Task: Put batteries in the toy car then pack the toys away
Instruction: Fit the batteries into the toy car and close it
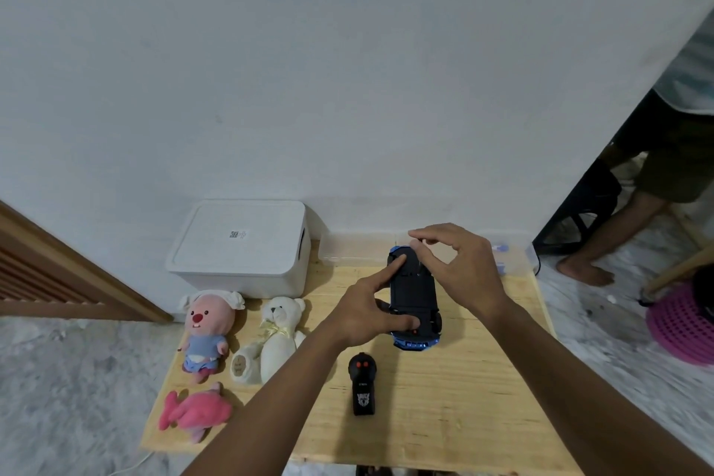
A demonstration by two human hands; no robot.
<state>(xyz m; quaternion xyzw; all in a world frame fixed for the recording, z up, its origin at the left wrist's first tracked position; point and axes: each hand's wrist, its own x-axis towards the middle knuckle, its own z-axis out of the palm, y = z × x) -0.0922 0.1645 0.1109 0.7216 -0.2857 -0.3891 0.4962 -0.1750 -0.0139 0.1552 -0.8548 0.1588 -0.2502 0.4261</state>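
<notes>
**Hands work on an upturned toy car near the back edge of the surface**

Left hand point(363, 313) grips the blue toy car point(412, 299), which lies upside down with its black underside facing up, a little right of centre and close to the back edge of the wooden surface point(463, 398). The thumb presses on the near end of the underside and the forefinger stretches along the car's left side. Right hand point(467, 267) hovers over the car's far end with thumb and forefinger drawn together. Whether they pinch something small or only touch the car cannot be told.

A black remote control point(362, 383) lies nearer the front edge, apart from the car. A clear plastic tub point(347, 251) runs along the back edge behind the car. Small blue items point(500, 248) at its right end are too blurred to identify. A closed white box point(239, 247) stands at the back left corner. Three soft toys lie along the left edge: a pink-faced plush point(206, 328), a cream teddy bear point(278, 336) and a pink plush point(193, 412).

The battery step looks under way and no toys look packed yet. The car rests on its roof, so it could probably rock or slide if the left hand eases off while the right presses. Any small cover or battery that slips from the fingertips could roll off the back or right edge onto the floor.
</notes>
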